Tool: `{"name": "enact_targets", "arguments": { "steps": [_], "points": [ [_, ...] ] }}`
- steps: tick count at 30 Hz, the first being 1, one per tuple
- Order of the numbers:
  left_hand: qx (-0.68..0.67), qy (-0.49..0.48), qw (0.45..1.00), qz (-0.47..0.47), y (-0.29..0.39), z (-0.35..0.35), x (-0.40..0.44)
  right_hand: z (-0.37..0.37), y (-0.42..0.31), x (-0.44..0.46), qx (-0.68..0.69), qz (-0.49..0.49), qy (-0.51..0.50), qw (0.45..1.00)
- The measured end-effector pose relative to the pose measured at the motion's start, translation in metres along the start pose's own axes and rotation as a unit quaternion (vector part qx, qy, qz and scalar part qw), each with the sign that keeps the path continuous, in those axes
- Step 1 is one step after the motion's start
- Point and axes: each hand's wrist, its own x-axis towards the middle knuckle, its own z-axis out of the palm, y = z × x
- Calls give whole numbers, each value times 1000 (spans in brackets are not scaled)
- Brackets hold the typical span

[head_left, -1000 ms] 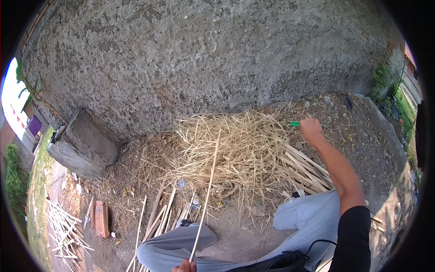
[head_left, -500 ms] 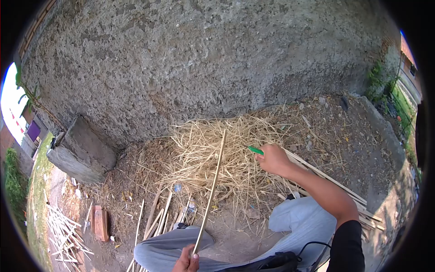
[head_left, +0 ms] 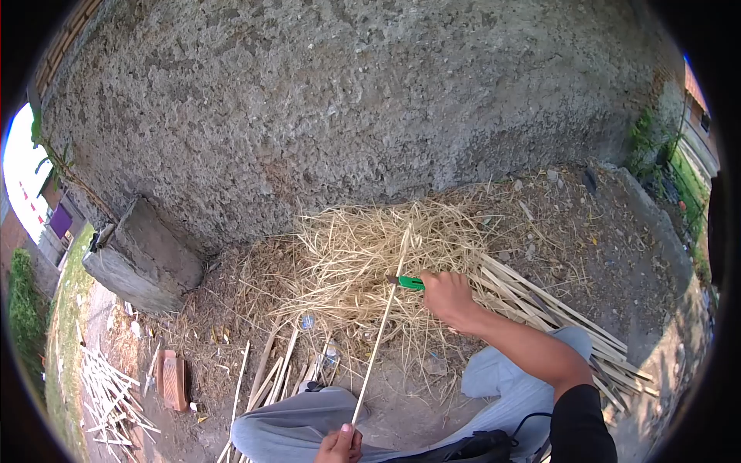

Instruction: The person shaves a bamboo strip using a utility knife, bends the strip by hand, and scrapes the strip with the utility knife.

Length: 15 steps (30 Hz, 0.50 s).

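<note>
My left hand (head_left: 340,445), at the bottom of the view, is closed around the lower end of a long, thin bamboo strip (head_left: 373,356). The strip slants up and slightly right, its far end over a heap of pale shavings (head_left: 347,262). My right hand (head_left: 449,298) grips a green utility knife (head_left: 411,283). Its blade lies across the upper part of the strip and appears to touch it. Below, between my hands, are my bent knees in grey trousers.
A rough wall (head_left: 370,100) rises behind the heap. More bamboo strips (head_left: 556,316) lie at right, others (head_left: 270,370) by my left knee, and a pile of short ones (head_left: 112,397) at far left. A reddish brick (head_left: 171,382) and a concrete block (head_left: 150,255) stand left.
My right hand has moved left and down, bringing the knife from beside the strip onto it. My left hand and the strip's lower end have shifted slightly right.
</note>
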Motion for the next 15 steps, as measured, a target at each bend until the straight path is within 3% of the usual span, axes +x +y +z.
{"name": "enact_targets", "arguments": {
  "steps": [1, 2, 4, 5, 8, 10, 15],
  "points": [
    [77, 32, 994, 68, -6, 5, -1, -1, 2, 2, -43, -14, -3, 999],
    [75, 32, 994, 68, -14, 8, -1, -2, 5, 6, -44, -14, -4, 999],
    [239, 94, 939, 231, -19, 12, 1, 1, 11, 17, -43, 57, 3, 997],
    [259, 99, 930, 240, -17, 14, -3, 3, 16, 21, -43, 57, 4, 997],
    [259, 103, 937, 213, -7, 20, -17, 4, 29, 30, -140, 38, -7, 989],
    [267, 103, 939, 189, 4, 25, -27, 7, 35, 33, -224, -42, 11, 974],
    [208, 54, 973, 78, 4, 16, -25, 18, 51, 49, -247, -81, -32, 965]
  ]
}}
